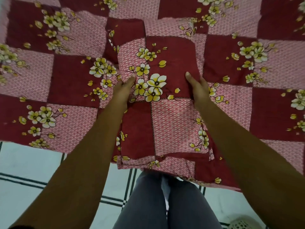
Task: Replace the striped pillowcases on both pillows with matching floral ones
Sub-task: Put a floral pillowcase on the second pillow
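Observation:
A pillow in a floral pillowcase (165, 116), maroon and pink checks with yellow-white flowers, is held lengthwise above the bed. My left hand (123, 90) grips its left side, thumb on top. On the opposite side my right hand (198, 88) holds it the same way. A second floral-covered pillow (132, 30) lies on the bed just beyond, partly hidden by the held one. No striped pillowcase is in view.
The bed sheet (66, 76) has the same floral check pattern and fills the upper view. Its near edge hangs over a white tiled floor (33, 166) with dark lines. My legs in grey trousers stand close to the bed. A white basket-like object (241, 224) sits at bottom right.

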Tool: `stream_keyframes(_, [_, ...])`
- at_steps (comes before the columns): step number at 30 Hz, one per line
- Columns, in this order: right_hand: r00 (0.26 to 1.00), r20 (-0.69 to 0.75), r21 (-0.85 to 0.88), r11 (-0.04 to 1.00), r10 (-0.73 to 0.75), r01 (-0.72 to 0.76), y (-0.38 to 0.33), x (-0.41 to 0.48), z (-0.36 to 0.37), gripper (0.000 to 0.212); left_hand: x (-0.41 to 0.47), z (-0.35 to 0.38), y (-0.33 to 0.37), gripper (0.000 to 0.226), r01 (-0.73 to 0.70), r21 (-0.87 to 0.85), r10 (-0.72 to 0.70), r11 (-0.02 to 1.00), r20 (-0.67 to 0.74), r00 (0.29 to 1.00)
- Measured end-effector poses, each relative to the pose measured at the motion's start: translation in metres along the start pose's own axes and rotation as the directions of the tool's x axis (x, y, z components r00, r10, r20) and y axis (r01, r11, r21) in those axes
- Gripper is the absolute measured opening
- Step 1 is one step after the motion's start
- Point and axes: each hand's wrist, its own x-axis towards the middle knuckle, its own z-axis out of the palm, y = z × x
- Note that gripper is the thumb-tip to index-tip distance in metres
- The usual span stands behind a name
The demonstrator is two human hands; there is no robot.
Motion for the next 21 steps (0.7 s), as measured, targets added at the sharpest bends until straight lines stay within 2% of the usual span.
stream_keyframes(2, [0.999, -0.016, 0.018, 0.999, -0.032, 0.033, -0.013, -0.012, -0.007, 0.042, -0.021, 0.016, 0.008, 0.077, -0.037, -0.037, 0.036, 0.999, -0.011, 0.999])
stream_keyframes(4, [0.997, -0.03, 0.027, 0.997, -0.066, 0.067, -0.025, -0.026, -0.017, 0.04, -0.039, 0.031, 0.015, 0.063, -0.055, -0.087, 0.054, 0.995, -0.011, 0.998])
stream_keyframes(10, [0.975, -0.175, 0.075, 0.985, -0.14, 0.155, -0.079, -0.062, -0.118, 0.037, -0.11, 0.125, 0.039, 0.062, -0.069, -0.078, 0.075, 0.995, 0.079, 0.994])
stream_keyframes(13, [0.955, -0.253, 0.073, 0.982, -0.151, 0.175, -0.098, -0.073, -0.198, 0.048, -0.145, 0.192, 0.033, 0.061, -0.106, -0.093, 0.12, 0.99, 0.165, 0.979])
stream_keyframes(16, [0.925, -0.349, 0.072, 0.98, -0.149, 0.185, -0.115, -0.085, -0.308, 0.058, -0.197, 0.288, 0.02, 0.05, -0.113, -0.054, 0.123, 0.992, 0.265, 0.956])
stream_keyframes(17, [0.91, -0.383, 0.058, 0.979, -0.158, 0.194, -0.123, -0.09, -0.362, 0.057, -0.222, 0.337, 0.009, 0.048, -0.11, -0.034, 0.115, 0.993, 0.289, 0.95])
stream_keyframes(19, [0.896, -0.412, 0.042, 0.979, -0.163, 0.197, -0.121, -0.093, -0.402, 0.051, -0.239, 0.373, -0.002, 0.053, -0.075, -0.041, 0.084, 0.996, 0.322, 0.943])
stream_keyframes(21, [0.883, -0.432, 0.04, 0.974, -0.182, 0.221, -0.13, -0.097, -0.491, 0.047, -0.276, 0.453, -0.031, 0.038, -0.064, -0.029, 0.07, 0.998, 0.351, 0.934])
